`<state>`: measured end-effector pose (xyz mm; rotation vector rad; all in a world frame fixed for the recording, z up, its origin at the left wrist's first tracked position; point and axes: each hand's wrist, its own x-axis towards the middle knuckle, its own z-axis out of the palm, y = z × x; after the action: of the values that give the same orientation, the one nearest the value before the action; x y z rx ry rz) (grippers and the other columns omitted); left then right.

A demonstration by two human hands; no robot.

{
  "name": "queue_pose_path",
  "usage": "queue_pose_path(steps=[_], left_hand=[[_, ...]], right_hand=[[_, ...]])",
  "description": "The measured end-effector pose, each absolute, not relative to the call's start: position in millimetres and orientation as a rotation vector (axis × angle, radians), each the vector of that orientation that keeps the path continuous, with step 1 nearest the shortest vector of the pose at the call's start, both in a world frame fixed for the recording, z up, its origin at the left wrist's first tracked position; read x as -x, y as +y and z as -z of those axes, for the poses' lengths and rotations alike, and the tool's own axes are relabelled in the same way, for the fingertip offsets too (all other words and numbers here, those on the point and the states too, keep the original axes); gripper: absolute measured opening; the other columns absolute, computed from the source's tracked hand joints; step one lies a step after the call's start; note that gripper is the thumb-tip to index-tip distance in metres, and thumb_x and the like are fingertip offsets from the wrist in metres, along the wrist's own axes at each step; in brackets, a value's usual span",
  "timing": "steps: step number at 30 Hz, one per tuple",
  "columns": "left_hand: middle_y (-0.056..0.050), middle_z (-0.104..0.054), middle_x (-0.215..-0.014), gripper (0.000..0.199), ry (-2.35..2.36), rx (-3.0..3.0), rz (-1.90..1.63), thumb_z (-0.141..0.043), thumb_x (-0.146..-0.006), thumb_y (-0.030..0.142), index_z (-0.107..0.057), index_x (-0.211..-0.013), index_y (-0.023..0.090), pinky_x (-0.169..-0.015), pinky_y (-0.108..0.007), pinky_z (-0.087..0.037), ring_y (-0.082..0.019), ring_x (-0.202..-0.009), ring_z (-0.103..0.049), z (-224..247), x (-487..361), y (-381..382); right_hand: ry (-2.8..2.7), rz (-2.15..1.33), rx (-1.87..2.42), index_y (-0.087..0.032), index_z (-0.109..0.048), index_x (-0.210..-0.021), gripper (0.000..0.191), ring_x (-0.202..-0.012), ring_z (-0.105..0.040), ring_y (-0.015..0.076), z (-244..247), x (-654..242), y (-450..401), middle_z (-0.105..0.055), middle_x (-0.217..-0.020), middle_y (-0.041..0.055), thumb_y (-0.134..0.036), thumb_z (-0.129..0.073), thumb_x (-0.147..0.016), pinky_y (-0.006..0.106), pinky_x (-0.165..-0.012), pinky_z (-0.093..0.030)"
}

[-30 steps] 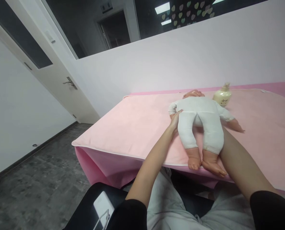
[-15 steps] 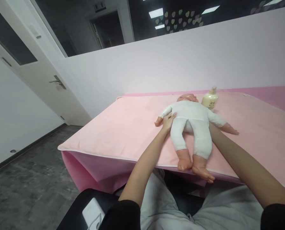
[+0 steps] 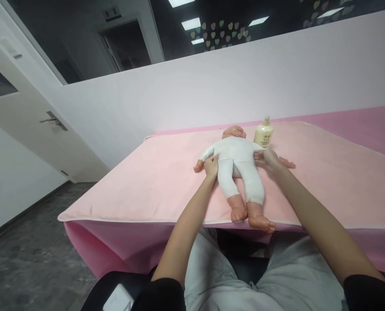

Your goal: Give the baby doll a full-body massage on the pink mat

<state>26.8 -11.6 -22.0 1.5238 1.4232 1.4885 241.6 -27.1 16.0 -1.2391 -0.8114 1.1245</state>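
A baby doll (image 3: pixel 236 149) with a white cloth body lies on its back on the pink mat, its feet at the mat's near edge. My left hand (image 3: pixel 211 166) presses against the doll's side by the waist, below its arm, with fingers curled at the white cloth. On the opposite side, my right hand (image 3: pixel 267 157) lies with outstretched fingers against the doll's flank, across its arm. Just behind that hand stands a pale yellow pump bottle (image 3: pixel 263 133).
The pink mat (image 3: pixel 166 181) covers a table against a white wall (image 3: pixel 115 112). A door (image 3: pixel 33 112) is at the left. On a dark seat by my left leg lies a white device (image 3: pixel 118 298). Heart stickers show on the window above.
My right hand has come out from behind the doll's side and now shows beside it. The doll looks smaller and farther off, and the view has swung to the right.
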Motion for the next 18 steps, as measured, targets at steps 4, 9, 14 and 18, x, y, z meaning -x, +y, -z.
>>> queue_pose_path(steps=[4,9,14,18], left_hand=[[-0.011,-0.073,-0.085,0.035,1.453,-1.643,-1.414,-0.048,-0.086,0.040,-0.071,-0.077,0.015,-0.084,-0.037,-0.048,-0.024,-0.085,-0.065,21.0,-25.0,-14.1],[-0.010,-0.073,-0.084,0.038,1.446,-1.749,-1.358,-0.045,-0.086,0.042,-0.071,-0.077,0.016,-0.081,-0.035,-0.047,-0.024,-0.083,-0.064,19.1,-24.5,-19.2],[-0.008,-0.070,-0.073,0.041,1.467,-1.841,-1.339,-0.043,-0.087,0.041,-0.068,-0.068,0.015,-0.074,-0.032,-0.044,-0.021,-0.072,-0.061,14.6,-25.4,-24.3],[-0.007,-0.067,-0.066,0.045,1.512,-1.940,-1.287,-0.041,-0.089,0.041,-0.065,-0.061,0.016,-0.071,-0.031,-0.043,-0.020,-0.065,-0.058,12.1,-25.7,-27.9]], right_hand=[[-0.700,-0.969,1.213,-0.011,-0.061,-0.093,0.021,-0.062,-0.063,0.0133,-28.4,-248.0,-28.5,-0.066,-0.081,0.0090,-0.023,-0.047,-0.083,0.027,-0.057,-0.055],[-0.719,-1.446,0.725,-0.010,-0.059,-0.102,0.059,-0.099,-0.064,0.0221,-39.1,-242.5,-41.8,-0.063,-0.106,0.0177,-0.056,-0.025,-0.089,0.037,-0.081,-0.057],[-0.847,-1.573,0.668,-0.010,-0.058,-0.110,0.063,-0.114,-0.057,0.0269,-39.5,-230.9,-52.3,-0.060,-0.114,0.0208,-0.061,-0.031,-0.084,0.046,-0.091,-0.052],[-0.851,-1.544,0.700,-0.012,-0.059,-0.108,0.055,-0.113,-0.058,0.0229,-34.0,-234.6,-45.5,-0.060,-0.115,0.0183,-0.054,-0.029,-0.089,0.040,-0.092,-0.053]])
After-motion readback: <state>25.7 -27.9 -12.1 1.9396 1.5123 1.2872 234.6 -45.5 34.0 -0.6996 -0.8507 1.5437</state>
